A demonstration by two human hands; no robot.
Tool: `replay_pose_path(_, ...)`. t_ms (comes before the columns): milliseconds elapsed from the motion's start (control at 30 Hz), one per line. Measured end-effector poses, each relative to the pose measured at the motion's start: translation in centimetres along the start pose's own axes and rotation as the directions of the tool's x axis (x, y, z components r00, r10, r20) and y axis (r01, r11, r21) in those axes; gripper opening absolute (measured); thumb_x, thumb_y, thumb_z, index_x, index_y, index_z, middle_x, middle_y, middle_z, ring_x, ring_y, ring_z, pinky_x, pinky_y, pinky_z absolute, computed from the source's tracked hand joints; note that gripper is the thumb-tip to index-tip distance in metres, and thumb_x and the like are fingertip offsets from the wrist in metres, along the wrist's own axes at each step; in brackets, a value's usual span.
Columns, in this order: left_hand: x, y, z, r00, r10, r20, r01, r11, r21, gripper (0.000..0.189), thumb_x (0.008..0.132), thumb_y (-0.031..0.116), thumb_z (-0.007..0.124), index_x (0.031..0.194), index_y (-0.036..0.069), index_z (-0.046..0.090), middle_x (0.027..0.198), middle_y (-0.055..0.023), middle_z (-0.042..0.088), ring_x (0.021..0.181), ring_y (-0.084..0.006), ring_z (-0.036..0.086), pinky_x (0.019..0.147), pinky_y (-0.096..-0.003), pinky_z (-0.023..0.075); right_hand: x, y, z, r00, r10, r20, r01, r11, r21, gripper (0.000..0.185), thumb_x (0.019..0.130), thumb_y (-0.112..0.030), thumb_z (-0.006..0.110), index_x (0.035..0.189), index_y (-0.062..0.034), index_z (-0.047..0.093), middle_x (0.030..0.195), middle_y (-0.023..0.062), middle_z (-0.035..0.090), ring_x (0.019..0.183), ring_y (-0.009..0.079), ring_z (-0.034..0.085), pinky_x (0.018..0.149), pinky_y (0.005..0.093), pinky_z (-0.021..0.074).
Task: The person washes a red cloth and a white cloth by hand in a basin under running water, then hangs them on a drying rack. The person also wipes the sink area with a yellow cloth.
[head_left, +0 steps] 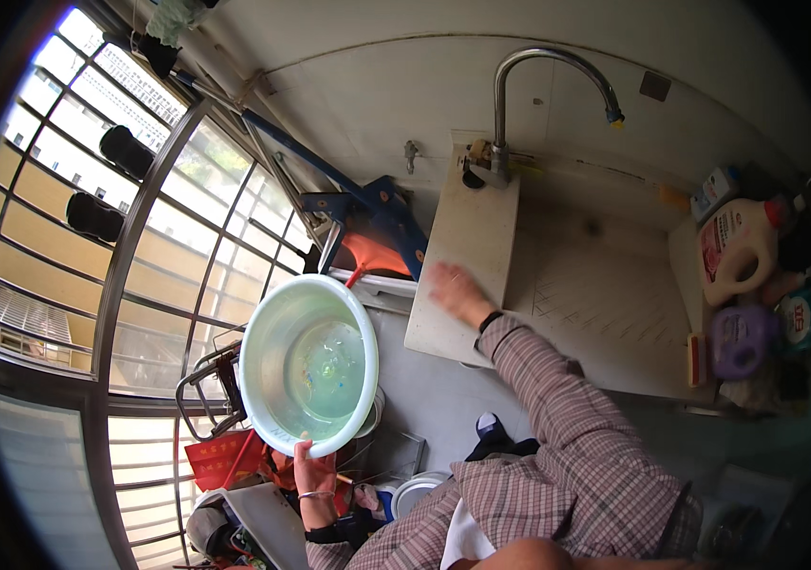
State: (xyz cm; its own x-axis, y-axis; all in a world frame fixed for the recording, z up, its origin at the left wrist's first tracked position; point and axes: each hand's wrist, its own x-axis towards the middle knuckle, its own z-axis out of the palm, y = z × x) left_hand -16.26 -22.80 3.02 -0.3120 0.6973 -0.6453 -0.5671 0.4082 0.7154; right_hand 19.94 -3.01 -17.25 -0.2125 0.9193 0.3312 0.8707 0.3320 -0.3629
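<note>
My left hand [315,473] grips the near rim of a pale green plastic basin [261,342], thumb over the edge. The basin is held up, tilted so its inside faces me. Small coloured marks and glints show at its bottom; whether water lies in it I cannot tell. My right hand [459,293], blurred, is over the pale ledge [441,320] of a stone laundry sink [590,285] with a ribbed washboard slope. Nothing shows in its fingers, which look apart. A curved chrome faucet [501,100] rises behind the ledge.
Detergent bottles, one pink-labelled [733,242] and one purple [737,342], crowd the sink's right side beside a scrub brush [697,360]. A blue folding frame [377,214] leans by the wall. Barred windows [184,263] line the left. A lidded bucket [416,495] stands below.
</note>
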Motion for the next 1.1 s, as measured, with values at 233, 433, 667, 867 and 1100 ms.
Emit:
replay_pose_path(233,3.7,-1.7,0.3,0.984,-0.081,0.156,0.074,0.996,0.050,0.054,0.078,0.015,0.056,0.129,0.015,0.041,0.112,-0.0051,0.057,0.099,-0.0212,0.060,0.078,-0.0348,0.0527,-10.3,13.1,-10.2,0.618,0.701,-0.356,-0.734,0.676,0.056,0.033,0.095,-0.030,0.041,0.106,-0.0016,0.055,0.100,0.0166,0.058,0.091,0.0303,0.055,0.080,0.0432,0.0443)
replay_pose_path(433,7.2,-4.7,7.7,0.880,-0.271,0.391,0.225,0.961,0.160,0.048,0.079,0.013,0.053,0.126,0.010,0.043,0.113,-0.0073,0.057,0.102,-0.0253,0.059,0.089,-0.0389,0.0489,-20.1,-3.2,-7.6,0.924,0.379,-0.045,-0.344,0.878,0.333,0.052,0.092,-0.028,0.051,0.137,-0.0088,0.037,0.142,0.0105,0.037,0.133,0.0231,0.032,0.110,0.0391,0.0243)
replay_pose_path(667,7.4,-8.8,15.4,0.759,-0.365,0.539,0.173,0.911,0.374,0.048,0.080,0.012,0.053,0.128,0.010,0.044,0.116,-0.0069,0.056,0.107,-0.0236,0.056,0.090,-0.0377,0.0479,-30.0,0.7,-12.6,0.876,0.480,0.044,-0.461,0.861,-0.212,0.054,0.092,-0.040,0.044,0.138,-0.0121,0.036,0.147,0.0061,0.029,0.138,0.0199,0.022,0.113,0.0390,0.0136)
replay_pose_path(867,8.4,-11.3,17.0,0.740,-0.463,0.487,0.249,0.862,0.441,0.040,0.080,0.013,0.053,0.119,0.009,0.048,0.111,-0.0063,0.058,0.100,-0.0224,0.058,0.080,-0.0351,0.0503,-36.2,11.5,-22.2,0.535,0.783,-0.317,-0.841,0.528,-0.117,0.039,0.094,-0.023,0.047,0.126,-0.0009,0.045,0.133,0.0179,0.045,0.125,0.0316,0.040,0.103,0.0409,0.0335)
replay_pose_path(1100,7.3,-10.6,14.8,0.761,-0.416,0.497,0.213,0.885,0.414,0.041,0.080,0.014,0.053,0.120,0.007,0.046,0.113,-0.0068,0.057,0.100,-0.0233,0.059,0.081,-0.0351,0.0511,-40.2,6.5,-18.9,0.279,0.779,-0.561,-0.960,0.222,-0.169,0.044,0.094,-0.022,0.046,0.129,0.0036,0.041,0.133,0.0218,0.043,0.127,0.0374,0.036,0.105,0.0426,0.0306)
